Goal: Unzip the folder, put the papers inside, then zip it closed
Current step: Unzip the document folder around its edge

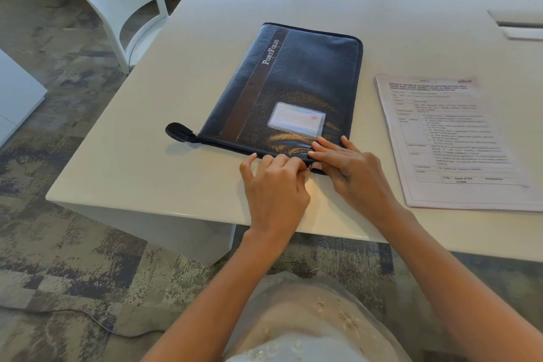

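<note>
A dark blue zip folder [296, 82] marked "Portfolio" lies flat and closed on the white table [152, 156], its zipped edge facing me. My left hand [274, 185] pinches the small metal zip pull [310, 167] at the near edge, close to the folder's right corner. Just to the right, my right hand [349, 170] rests with fingers flat on that corner, holding the folder down. A stack of printed papers [458, 141] sits on the table to the right of the folder, untouched.
A dark tab [179, 132] sticks out from the folder's near-left corner. A white chair [117, 3] stands at the table's left side. A white flat object [520, 23] lies at the far right. The table's near edge runs just below my hands.
</note>
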Action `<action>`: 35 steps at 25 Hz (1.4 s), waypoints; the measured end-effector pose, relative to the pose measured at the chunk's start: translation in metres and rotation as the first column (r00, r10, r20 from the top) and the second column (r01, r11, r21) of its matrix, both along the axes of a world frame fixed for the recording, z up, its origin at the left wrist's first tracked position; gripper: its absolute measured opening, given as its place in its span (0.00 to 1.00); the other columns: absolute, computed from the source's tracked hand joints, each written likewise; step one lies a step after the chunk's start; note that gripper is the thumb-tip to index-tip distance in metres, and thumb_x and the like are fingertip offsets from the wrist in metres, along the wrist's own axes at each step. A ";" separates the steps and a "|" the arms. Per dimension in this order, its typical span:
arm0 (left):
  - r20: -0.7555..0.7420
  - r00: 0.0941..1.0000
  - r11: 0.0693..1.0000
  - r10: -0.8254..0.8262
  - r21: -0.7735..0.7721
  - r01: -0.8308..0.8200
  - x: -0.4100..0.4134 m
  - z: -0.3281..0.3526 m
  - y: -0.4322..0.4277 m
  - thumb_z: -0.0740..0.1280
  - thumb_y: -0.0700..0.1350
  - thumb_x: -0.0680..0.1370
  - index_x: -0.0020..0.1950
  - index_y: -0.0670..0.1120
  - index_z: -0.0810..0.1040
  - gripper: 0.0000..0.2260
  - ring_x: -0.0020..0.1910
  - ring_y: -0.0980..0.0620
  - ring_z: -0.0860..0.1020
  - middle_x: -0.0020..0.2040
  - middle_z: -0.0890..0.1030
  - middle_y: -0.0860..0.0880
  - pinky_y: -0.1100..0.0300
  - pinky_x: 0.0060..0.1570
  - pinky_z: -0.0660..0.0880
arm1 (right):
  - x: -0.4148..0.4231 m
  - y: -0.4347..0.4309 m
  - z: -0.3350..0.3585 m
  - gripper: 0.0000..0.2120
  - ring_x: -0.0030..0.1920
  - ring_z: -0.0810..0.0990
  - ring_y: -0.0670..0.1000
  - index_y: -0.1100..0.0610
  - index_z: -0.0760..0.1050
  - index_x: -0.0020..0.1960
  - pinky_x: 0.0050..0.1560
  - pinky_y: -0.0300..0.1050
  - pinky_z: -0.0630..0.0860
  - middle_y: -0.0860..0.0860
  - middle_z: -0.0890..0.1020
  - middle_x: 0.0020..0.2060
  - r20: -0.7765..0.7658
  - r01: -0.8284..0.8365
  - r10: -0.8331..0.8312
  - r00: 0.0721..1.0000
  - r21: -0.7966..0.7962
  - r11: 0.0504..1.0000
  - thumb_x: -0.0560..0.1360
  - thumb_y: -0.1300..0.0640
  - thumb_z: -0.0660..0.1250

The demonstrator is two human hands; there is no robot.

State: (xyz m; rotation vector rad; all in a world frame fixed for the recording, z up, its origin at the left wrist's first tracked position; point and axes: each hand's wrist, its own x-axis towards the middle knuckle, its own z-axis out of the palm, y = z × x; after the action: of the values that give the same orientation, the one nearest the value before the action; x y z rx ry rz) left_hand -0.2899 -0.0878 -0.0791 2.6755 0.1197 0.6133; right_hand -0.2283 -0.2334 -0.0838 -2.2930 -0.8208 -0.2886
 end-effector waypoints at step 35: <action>-0.103 0.960 0.930 -0.260 0.239 0.278 0.035 0.013 0.026 0.69 0.53 0.76 0.46 0.54 0.84 0.06 0.47 0.51 0.79 0.43 0.84 0.54 0.39 0.71 0.52 | -0.024 0.003 0.014 0.06 0.52 0.77 0.51 0.59 0.82 0.47 0.53 0.28 0.69 0.52 0.83 0.48 0.041 0.480 -0.489 0.872 0.131 0.867 0.72 0.59 0.73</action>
State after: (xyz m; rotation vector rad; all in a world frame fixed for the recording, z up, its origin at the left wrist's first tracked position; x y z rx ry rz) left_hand -0.2546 -0.0618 -0.0659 2.8849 -0.3243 0.4735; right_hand -0.2523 -0.2304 -0.0696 -2.3574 -0.2323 -0.6302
